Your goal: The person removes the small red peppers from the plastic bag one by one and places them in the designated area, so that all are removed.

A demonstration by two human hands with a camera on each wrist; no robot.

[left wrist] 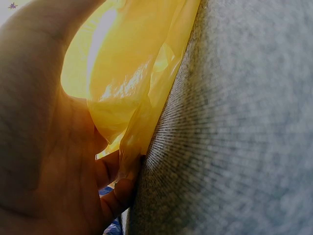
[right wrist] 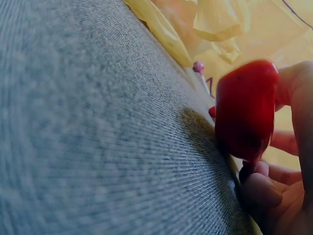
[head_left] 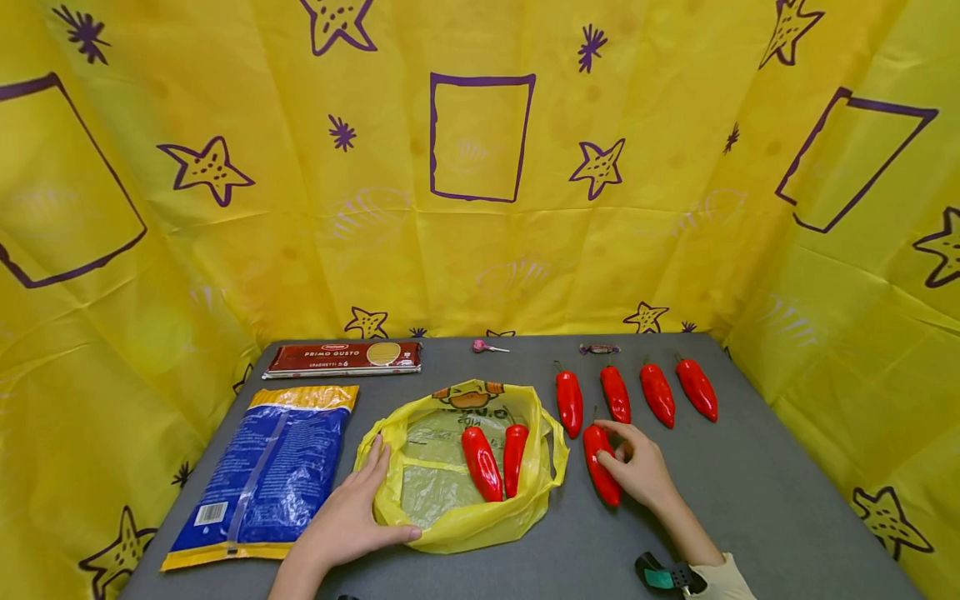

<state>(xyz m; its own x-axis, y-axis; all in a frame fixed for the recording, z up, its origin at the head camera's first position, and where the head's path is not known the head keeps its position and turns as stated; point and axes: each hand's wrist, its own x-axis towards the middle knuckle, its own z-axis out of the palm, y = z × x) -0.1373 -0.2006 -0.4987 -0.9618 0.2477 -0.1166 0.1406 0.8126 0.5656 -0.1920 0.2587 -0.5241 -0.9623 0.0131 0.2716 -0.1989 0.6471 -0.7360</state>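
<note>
A yellow plastic bag [head_left: 480,533] lies with its mouth spread wide on the table. Inside it are two glossy red peppers, a left one [head_left: 482,463] and a right one [head_left: 514,458]. My left hand [head_left: 352,517] rests against the bag's left side, fingers extended along the outside and thumb at the front rim. Right of the bag, my right hand [head_left: 637,467] pinches another red pepper [head_left: 602,467] between thumb and fingers. In the right wrist view this pepper [right wrist: 246,107] is close to the table surface; whether it touches cannot be told.
Several red peppers [head_left: 657,396] stand in a row at the back right. Behind are a wrapped candy [head_left: 599,349], a pink lollipop [head_left: 480,346] and a spaghetti pack [head_left: 345,358]. A blue and yellow packet [head_left: 270,475] lies left of the bag. Yellow cloth [head_left: 480,267] encloses the grey table [head_left: 780,500].
</note>
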